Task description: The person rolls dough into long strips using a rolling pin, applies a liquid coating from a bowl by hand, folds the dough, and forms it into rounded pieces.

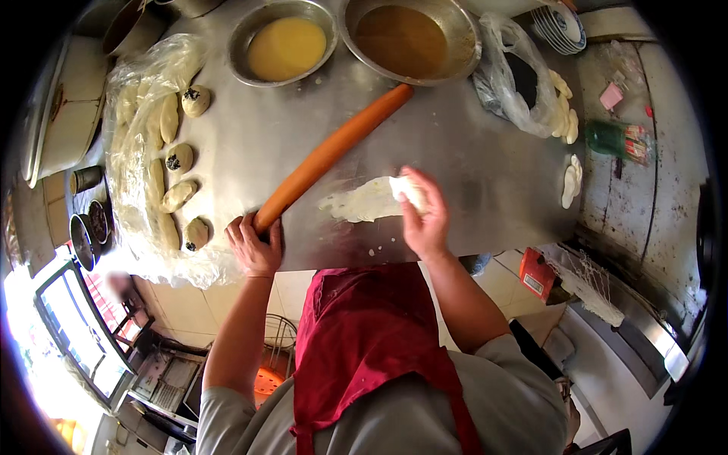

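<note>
My left hand grips the near end of a long wooden rolling pin, which lies slantwise on the steel table. In my right hand is one end of a thin, flattened strip of dough, bunched between thumb and fingers. The rest of the strip lies on the metal, to the right of the pin's near end. Left of the pin stand several dough pieces, among them a round one with dark specks and a plain oval one.
Two metal bowls, one with yellow liquid and one with brown liquid, stand at the far edge. Clear plastic sheeting covers dough at left. A plastic bag, twisted dough pieces and stacked plates are at right.
</note>
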A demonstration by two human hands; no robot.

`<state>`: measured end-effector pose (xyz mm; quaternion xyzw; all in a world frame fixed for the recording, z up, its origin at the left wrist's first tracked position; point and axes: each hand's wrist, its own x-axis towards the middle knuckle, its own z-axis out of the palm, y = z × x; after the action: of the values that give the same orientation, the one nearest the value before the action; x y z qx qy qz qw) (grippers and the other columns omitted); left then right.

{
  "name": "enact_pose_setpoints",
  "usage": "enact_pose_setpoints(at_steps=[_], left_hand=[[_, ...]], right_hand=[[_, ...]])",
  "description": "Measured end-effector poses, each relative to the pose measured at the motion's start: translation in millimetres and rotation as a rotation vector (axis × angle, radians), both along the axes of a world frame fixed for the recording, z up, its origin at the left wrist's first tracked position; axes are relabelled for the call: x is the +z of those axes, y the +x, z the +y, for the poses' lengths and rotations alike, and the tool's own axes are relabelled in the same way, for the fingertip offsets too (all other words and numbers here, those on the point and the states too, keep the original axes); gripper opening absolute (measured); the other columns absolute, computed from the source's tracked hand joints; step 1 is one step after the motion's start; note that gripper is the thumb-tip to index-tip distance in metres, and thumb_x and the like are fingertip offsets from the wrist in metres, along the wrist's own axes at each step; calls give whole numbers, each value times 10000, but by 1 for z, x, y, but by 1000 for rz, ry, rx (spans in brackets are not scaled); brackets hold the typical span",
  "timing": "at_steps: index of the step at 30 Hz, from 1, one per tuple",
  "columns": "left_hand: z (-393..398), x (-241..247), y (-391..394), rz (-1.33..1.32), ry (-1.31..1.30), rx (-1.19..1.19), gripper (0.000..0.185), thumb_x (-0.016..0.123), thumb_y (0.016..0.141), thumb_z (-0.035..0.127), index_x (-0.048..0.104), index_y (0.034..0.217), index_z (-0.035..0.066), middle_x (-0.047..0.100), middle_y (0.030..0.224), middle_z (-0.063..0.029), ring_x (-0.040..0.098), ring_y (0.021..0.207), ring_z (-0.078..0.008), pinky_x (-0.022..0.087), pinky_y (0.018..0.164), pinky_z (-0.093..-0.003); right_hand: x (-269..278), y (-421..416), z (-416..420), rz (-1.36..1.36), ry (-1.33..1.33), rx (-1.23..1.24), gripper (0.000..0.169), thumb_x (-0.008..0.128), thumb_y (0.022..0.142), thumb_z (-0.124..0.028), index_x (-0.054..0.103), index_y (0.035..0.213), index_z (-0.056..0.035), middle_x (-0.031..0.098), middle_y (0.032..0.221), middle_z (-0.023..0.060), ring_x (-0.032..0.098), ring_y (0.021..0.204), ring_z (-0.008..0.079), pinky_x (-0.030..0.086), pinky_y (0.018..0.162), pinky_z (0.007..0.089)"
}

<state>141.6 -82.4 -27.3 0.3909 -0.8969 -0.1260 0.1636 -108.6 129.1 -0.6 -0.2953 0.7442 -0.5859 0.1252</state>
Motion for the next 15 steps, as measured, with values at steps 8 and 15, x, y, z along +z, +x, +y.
enact_pose_setpoints(at_steps=[8, 15], left_hand=[[-4, 1, -2, 14, -10, -26, 513, 779, 855, 330, 559, 1204, 25, 562, 1099, -204, 526, 1033, -403, 415, 953, -531], [-2, 3, -4, 29, 3, -20, 513, 784, 847, 322, 564, 1201, 22, 559, 1107, -207, 528, 1053, -403, 420, 955, -524]], right_hand=[[9, 13, -22, 421, 233, 248, 724, 749, 876, -284, 437, 1464, 1, 412, 1529, 242, 404, 1391, 460, 326, 1158, 553], [-19, 15, -28, 430, 255, 214, 480, 731, 905, -126, 552, 1336, -13, 578, 1353, 186, 589, 1218, 339, 469, 1030, 424]])
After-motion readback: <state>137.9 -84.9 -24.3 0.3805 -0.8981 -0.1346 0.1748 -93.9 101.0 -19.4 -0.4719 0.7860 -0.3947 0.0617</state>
